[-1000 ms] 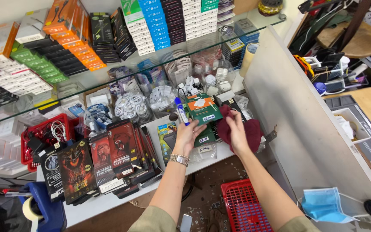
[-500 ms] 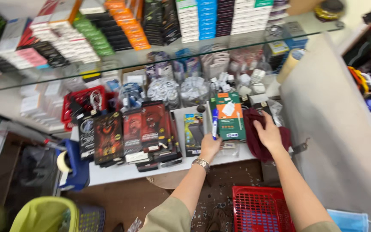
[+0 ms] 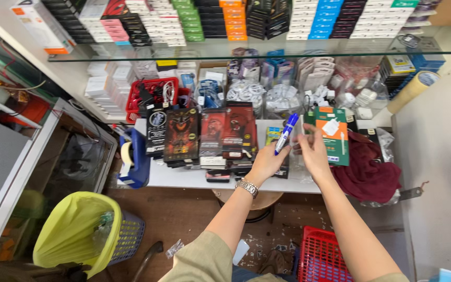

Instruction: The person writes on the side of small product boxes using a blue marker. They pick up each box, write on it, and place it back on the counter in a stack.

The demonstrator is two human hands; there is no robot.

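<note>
My left hand, with a metal watch on the wrist, grips a blue marker pen that points up and away over the white counter. My right hand is beside it, fingers closed on the edge of a green and white flat package held above the counter. A dark red cloth lies just right of that hand. Dark boxed packages stand in a row to the left of my hands.
A glass shelf above carries rows of coloured boxes. Bags of white cables and chargers sit behind the counter. A red basket holds cables. On the floor stand a yellow-lined bin and a red crate.
The view has swung left and down. My left hand now holds the blue marker up, and my right hand has come off the red cloth onto the green package.
</note>
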